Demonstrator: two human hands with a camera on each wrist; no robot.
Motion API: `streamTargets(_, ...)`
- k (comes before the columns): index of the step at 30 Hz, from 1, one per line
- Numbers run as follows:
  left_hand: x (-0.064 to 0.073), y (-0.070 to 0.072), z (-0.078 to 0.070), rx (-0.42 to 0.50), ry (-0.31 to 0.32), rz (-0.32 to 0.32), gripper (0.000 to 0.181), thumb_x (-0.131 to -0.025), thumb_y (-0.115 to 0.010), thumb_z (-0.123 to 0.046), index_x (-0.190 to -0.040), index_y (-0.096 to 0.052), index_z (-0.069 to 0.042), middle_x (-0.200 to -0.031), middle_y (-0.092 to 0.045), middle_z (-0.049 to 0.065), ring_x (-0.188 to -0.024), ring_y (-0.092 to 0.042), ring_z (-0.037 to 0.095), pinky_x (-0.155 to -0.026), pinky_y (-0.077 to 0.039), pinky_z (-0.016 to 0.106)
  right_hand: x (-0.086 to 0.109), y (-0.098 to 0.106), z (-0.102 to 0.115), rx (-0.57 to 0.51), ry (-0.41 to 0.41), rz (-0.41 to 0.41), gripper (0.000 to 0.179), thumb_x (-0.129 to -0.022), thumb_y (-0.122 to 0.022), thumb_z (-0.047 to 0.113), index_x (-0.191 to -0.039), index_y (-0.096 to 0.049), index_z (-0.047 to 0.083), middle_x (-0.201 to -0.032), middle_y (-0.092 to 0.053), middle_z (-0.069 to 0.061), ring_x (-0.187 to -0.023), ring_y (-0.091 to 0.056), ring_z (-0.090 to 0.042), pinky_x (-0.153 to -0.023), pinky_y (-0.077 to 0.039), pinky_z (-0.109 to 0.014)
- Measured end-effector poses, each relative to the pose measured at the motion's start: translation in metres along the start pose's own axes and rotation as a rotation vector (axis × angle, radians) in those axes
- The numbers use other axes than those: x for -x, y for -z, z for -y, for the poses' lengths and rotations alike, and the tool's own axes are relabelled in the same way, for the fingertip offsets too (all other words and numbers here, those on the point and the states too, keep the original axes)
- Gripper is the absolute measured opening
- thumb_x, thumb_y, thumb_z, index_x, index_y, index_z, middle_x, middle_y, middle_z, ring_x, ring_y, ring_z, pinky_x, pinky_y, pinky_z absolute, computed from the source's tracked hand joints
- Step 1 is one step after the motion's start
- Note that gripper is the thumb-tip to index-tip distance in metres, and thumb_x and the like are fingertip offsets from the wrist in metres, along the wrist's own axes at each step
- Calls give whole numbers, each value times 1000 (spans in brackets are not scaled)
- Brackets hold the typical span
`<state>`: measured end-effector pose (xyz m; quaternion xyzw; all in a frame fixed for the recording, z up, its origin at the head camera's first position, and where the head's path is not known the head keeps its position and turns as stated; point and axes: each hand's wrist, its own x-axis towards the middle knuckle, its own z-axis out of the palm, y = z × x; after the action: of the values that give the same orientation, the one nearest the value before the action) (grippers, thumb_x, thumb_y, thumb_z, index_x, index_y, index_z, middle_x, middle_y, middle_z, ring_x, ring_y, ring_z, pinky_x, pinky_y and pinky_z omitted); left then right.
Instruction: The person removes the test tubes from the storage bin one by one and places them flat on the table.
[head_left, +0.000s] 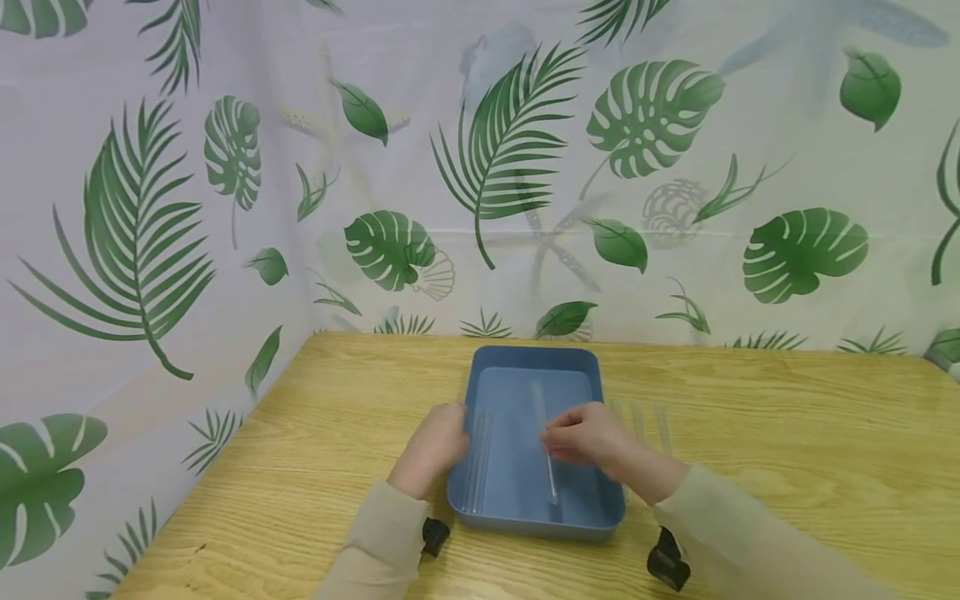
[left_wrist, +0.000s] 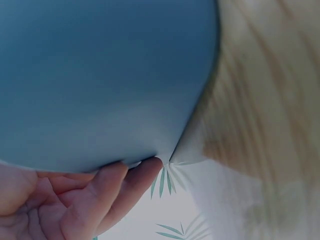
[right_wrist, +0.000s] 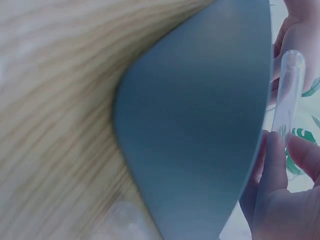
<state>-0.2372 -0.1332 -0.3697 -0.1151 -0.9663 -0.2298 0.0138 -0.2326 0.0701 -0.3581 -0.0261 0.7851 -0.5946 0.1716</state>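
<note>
My right hand [head_left: 588,433] pinches a clear test tube [head_left: 553,483] between thumb and fingertips over the middle of the blue tray [head_left: 540,523]. The right wrist view shows the rounded end of this test tube [right_wrist: 290,90] sticking out past the fingers. At the tray's left rim, my left hand [head_left: 442,433] holds on with curled fingers; in the left wrist view two fingertips [left_wrist: 150,164] overlap the rim. Several clear tubes [head_left: 477,467] lie lengthwise side by side along the left side inside the tray.
More clear tubes [head_left: 663,427] lie on the wooden table [head_left: 810,450] just right of the tray, partly hidden by my right forearm. A white leaf-patterned curtain [head_left: 420,167] stands behind and to the left of the table. Black straps [head_left: 667,560] hang under both wrists.
</note>
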Motion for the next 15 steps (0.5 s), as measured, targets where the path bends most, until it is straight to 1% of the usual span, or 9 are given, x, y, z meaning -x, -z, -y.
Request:
streamTargets(6,0,0,0,2,1,-5,23,-76,-42,12,-91,-59,8,-75,-55,13,-61,-45,18,-55,-42,31,5,11,-4,3,21,28,29,-82,-57,2,-103,-53,-17,-90,-62,-16,-78,-60,-17,-72,-49,-32)
streamTargets(9,0,0,-1,6,5,-2,24,-77,-42,12,-94,-59,9,-76,-56,13,-61,-46,18,-55,-43,30,6,17,-5,-7,15,22,29,-82,-58,4,-104,-53,-16,-89,-62,-15,-77,-60,-16,-71,-49,-31)
streamTargets(15,0,0,-1,6,1,4,22,-78,-42,11,-93,-59,9,-76,-56,13,-61,-45,18,-55,-42,30,9,28,-6,-18,30,39,30,-84,-56,4,-105,-50,-17,-88,-61,-13,-75,-59,-13,-72,-49,-30)
